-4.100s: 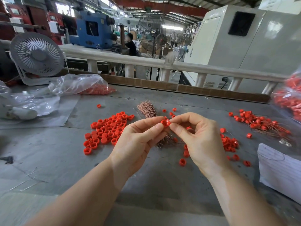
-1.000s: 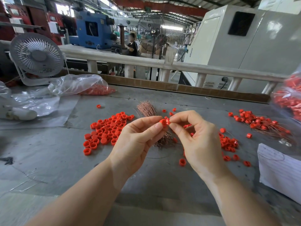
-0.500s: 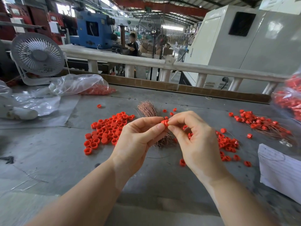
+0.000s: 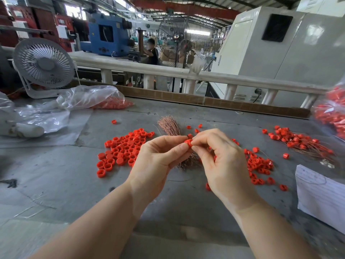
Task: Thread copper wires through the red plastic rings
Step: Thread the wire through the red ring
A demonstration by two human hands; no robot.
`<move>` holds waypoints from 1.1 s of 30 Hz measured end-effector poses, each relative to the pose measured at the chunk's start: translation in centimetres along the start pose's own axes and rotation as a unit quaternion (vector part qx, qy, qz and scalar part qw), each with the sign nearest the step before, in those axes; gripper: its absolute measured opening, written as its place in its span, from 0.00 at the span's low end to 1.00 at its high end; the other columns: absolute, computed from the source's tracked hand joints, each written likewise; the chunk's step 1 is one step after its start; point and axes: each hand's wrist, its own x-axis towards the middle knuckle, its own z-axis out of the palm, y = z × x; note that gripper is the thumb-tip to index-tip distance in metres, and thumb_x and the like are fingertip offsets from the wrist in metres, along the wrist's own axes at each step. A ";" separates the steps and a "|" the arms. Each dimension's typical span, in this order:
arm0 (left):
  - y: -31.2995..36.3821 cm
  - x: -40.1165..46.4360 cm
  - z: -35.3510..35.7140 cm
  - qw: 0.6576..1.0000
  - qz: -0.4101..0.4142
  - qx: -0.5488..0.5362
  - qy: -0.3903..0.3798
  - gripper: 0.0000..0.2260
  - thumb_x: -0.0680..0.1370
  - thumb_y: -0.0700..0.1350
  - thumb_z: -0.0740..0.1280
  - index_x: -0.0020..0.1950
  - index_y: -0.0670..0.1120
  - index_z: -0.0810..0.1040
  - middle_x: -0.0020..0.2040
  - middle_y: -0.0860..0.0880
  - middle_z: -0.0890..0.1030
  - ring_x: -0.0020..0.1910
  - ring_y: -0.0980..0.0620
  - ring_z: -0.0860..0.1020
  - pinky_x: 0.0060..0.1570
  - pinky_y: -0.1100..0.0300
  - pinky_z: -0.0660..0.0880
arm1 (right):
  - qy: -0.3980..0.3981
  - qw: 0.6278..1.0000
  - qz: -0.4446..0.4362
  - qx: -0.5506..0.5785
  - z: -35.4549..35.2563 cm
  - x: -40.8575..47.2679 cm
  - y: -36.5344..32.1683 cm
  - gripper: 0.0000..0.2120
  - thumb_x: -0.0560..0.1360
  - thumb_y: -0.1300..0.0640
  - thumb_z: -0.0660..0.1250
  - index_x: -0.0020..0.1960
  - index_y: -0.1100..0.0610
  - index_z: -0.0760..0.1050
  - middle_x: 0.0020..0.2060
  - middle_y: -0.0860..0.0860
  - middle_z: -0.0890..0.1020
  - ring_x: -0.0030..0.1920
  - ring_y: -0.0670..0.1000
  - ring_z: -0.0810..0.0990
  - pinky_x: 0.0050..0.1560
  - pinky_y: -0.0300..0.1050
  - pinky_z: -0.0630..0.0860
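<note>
you have one red ring [image 4: 188, 142] pinched between both hands, raised above the surface [image 4: 56, 174]. your left hand [image 4: 158, 159] grips it from the left with thumb and forefinger; your right hand [image 4: 224, 159] closes on it from the right, fingertips meeting at the ring. whether a wire is already through it is too fine to tell.

the done pile [image 4: 300, 141] sits well off to your right: rings with copper wires trailing from them, a modest heap. that is the finished share, as far as it shows.

what's left looks far larger. a loose pile of bare rings [image 4: 123, 148] lies just left of your hands, more rings [image 4: 259, 165] scatter to the right of your right hand, and the wire bundle [image 4: 169, 126] lies behind your hands, still thick. a bag [image 4: 89, 98] at the far left holds more red parts, and another bag [image 4: 332, 111] at the right edge is packed with them.

judging by that, you're early in the job: a small part threaded, most rings and wires waiting.
</note>
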 end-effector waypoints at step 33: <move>-0.1 0.0 -0.1 1.000 -0.001 0.020 0.000 0.07 0.64 0.36 0.68 0.39 0.41 0.84 0.38 0.43 0.84 0.37 0.53 0.83 0.36 0.67 0.78 | 0.012 1.000 0.021 -0.004 0.1 -0.1 0.0 0.03 0.71 0.64 0.68 0.40 0.63 0.79 0.37 0.52 0.80 0.39 0.51 0.79 0.41 0.46 0.76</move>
